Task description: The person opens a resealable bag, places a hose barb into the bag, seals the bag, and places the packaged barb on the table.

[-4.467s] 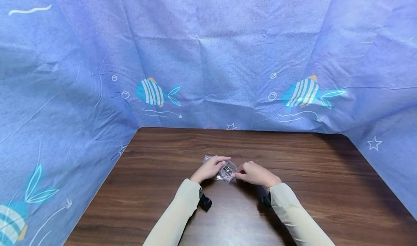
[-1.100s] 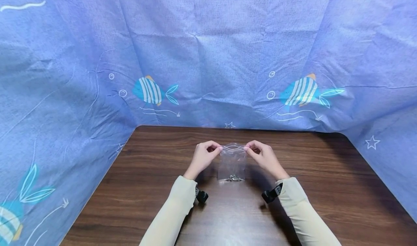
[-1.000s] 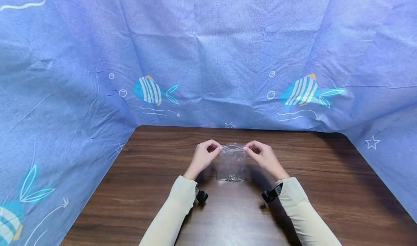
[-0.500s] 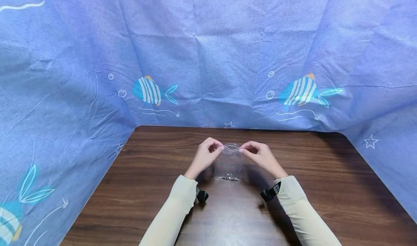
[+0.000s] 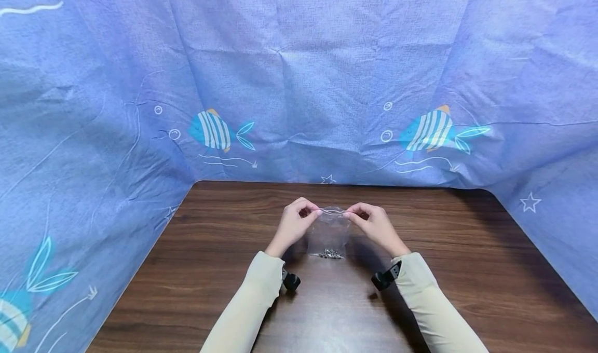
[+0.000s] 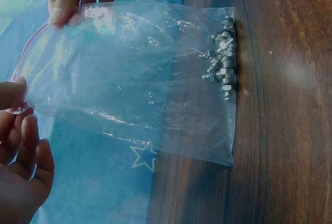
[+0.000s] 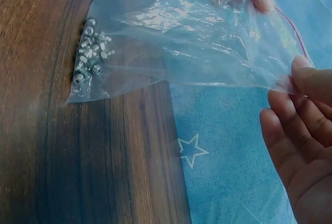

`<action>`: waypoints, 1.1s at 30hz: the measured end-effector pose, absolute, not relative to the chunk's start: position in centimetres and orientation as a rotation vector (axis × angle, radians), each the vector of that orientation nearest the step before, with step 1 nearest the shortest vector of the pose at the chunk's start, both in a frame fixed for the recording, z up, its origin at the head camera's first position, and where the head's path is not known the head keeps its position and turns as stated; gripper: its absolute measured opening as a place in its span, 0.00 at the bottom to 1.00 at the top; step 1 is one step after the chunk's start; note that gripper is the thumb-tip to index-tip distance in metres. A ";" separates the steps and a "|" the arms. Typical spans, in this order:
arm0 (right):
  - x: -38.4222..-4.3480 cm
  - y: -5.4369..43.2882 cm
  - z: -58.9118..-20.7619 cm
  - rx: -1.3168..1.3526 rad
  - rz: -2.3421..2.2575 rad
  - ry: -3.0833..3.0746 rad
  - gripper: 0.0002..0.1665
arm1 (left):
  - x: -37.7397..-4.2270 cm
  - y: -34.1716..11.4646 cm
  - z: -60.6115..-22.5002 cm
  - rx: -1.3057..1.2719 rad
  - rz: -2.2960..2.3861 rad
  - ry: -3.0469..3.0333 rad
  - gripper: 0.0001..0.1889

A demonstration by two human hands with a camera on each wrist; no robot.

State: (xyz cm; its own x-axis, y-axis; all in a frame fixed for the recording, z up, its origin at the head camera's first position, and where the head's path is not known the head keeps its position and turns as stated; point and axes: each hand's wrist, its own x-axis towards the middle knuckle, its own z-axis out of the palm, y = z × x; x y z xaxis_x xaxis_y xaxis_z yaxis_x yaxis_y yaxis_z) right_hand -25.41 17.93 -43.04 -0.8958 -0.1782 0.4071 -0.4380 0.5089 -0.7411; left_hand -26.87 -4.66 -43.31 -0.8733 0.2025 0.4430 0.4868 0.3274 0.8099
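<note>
A clear zip-lock bag (image 5: 329, 234) hangs upright between my two hands, with small shiny metal fittings (image 5: 330, 254) gathered at its bottom. My left hand (image 5: 293, 222) pinches the left end of the bag's mouth between thumb and index finger. At the right end of the mouth, my right hand (image 5: 375, 226) pinches in the same way. The mouth's two edges bow slightly apart in the head view. A red line runs along the zip (image 7: 294, 29) in the right wrist view. Several fittings (image 6: 224, 63) look like threaded metal pieces with hex parts.
The dark wood-grain table (image 5: 224, 228) lies beneath the bag. A blue cloth (image 5: 327, 83) printed with fish and stars stands behind the table and along its sides. Black wrist cameras (image 5: 290, 281) sit below both hands.
Earlier the bag lay on the table under the hands; now it is held upright by its top corners. Over the last second the right hand shifted slightly left, and the mouth's gap has narrowed.
</note>
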 end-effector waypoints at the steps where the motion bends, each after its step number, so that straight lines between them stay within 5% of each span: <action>1: -25.4 17.9 -43.0 0.517 1.318 -2.470 0.05 | -26.9 -4.7 -43.3 -0.620 -1.558 -2.332 0.03; 33: -25.7 17.2 -42.4 0.590 1.305 -2.503 0.06 | -26.8 -3.9 -43.3 -0.684 -1.545 -2.345 0.05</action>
State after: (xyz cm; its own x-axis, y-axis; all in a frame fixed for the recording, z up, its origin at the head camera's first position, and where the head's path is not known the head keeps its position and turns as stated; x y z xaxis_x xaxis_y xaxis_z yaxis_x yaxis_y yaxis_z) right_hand -25.69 17.22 -42.37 -0.8846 -0.2336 0.4037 -0.4648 0.5151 -0.7202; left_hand -26.81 -3.91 -43.30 -0.8583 0.2452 0.4508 0.5110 0.3274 0.7948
